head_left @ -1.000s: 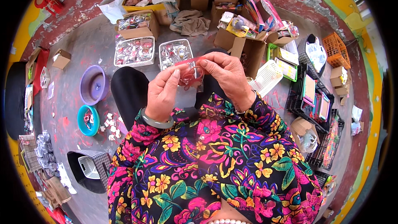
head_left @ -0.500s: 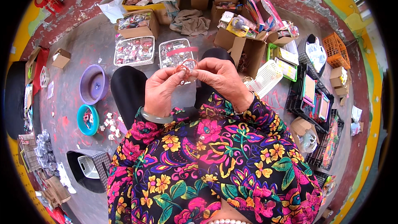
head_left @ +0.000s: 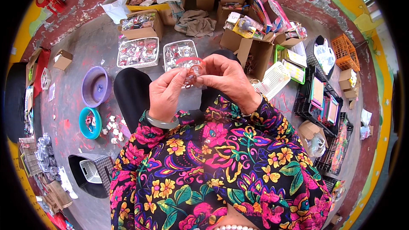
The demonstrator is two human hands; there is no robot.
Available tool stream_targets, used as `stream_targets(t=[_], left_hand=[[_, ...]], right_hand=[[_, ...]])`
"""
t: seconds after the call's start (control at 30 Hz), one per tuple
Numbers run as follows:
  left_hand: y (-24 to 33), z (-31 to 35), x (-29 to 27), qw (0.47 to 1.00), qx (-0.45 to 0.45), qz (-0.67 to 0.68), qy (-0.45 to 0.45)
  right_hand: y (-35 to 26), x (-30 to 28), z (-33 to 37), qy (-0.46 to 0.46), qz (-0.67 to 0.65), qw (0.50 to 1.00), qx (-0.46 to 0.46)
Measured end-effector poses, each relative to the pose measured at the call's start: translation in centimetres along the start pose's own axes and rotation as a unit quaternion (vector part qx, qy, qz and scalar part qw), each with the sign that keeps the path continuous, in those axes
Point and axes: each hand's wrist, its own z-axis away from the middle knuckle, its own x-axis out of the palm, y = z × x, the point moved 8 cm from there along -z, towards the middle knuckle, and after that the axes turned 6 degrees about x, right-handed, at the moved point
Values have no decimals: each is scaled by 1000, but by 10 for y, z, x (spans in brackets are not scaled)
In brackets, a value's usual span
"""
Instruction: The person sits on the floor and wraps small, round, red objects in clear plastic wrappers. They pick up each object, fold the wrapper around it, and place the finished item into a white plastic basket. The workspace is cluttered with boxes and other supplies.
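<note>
Both hands meet above my lap, in front of the white basket. My left hand (head_left: 166, 93) pinches thin reddish-brown loops (head_left: 192, 76), which look like hair ties. From the right, my right hand (head_left: 230, 80) closes its thumb and fingers on the same loops. A red strip (head_left: 185, 61) shows just beyond the fingertips; whether it is held or joined to the loops, I cannot tell. Behind it stands a white basket (head_left: 165, 59) of small clear-wrapped packets, partly hidden by my hands.
A second white basket (head_left: 159, 55) of packets stands to the left. Purple (head_left: 86, 91) and teal (head_left: 82, 127) basins sit on the floor beside scattered white pieces (head_left: 114, 130). Open cartons (head_left: 260, 55) and black crates (head_left: 303, 102) line the right side.
The loops have shifted between my fingertips and hang differently. The red strip appears lower and closer to my hands, and my right fingers have lifted slightly.
</note>
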Motion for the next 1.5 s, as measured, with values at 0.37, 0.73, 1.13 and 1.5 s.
stream_targets(t=[0.37, 0.73, 1.13, 1.5], left_hand=[[10, 0, 5, 996, 32, -80, -11], [-9, -1, -2, 987, -126, 84, 47], [-10, -2, -6, 988, -107, 96, 52], [-19, 4, 4, 986, -139, 94, 17]], right_hand=[[-11, -8, 1, 31, -32, 995, -95], [5, -2, -5, 12, 30, 999, 13], [18, 2, -5, -48, -46, 995, 70], [-4, -5, -3, 0, -62, 998, -10]])
